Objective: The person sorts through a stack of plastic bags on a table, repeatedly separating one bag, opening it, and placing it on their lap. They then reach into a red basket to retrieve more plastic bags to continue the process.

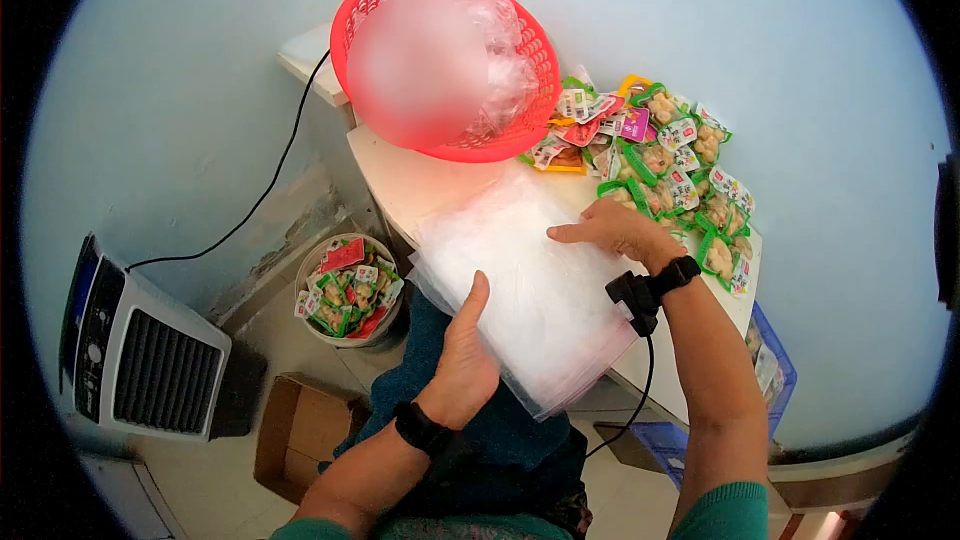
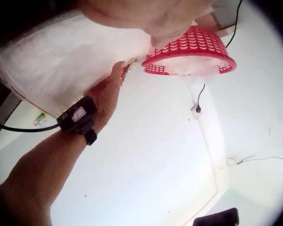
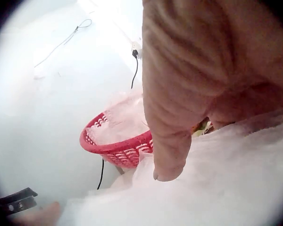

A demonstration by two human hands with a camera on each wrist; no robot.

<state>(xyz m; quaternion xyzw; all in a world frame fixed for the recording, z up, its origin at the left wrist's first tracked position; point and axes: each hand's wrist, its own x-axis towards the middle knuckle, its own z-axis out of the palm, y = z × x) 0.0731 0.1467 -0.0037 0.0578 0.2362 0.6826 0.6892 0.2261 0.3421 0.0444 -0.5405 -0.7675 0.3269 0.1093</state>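
Your stack of clear bags lies on the near corner of the white table. Its long axis runs away from you toward the red basket, and its near end hangs off the table edge over your lap.

Both hands are on the stack, at opposite long edges. Your left hand is at the left edge on the near, overhanging half. The thumb lies straight along the top sheet. The fingers are hidden, but they seem to be tucked under the edge, so the hand pinches the stack. Your right hand is at the right edge on the farther half, over the table. It lies flat with the fingers straight and together, pressing down and curled round nothing. The right wrist view agrees: a fingertip rests on the plastic, with the basket beyond.

The stack therefore sits between your hands. The left is nearer you and the unsupported end — the right is nearer the pile of snack packets, which begins just beside its knuckles.

The basket, which holds crumpled clear plastic, sits at the far end of the table, touching that pile. On the floor to your left are a bucket with more packets, a cardboard box and a white fan unit. A blue crate sits under the table to your right.
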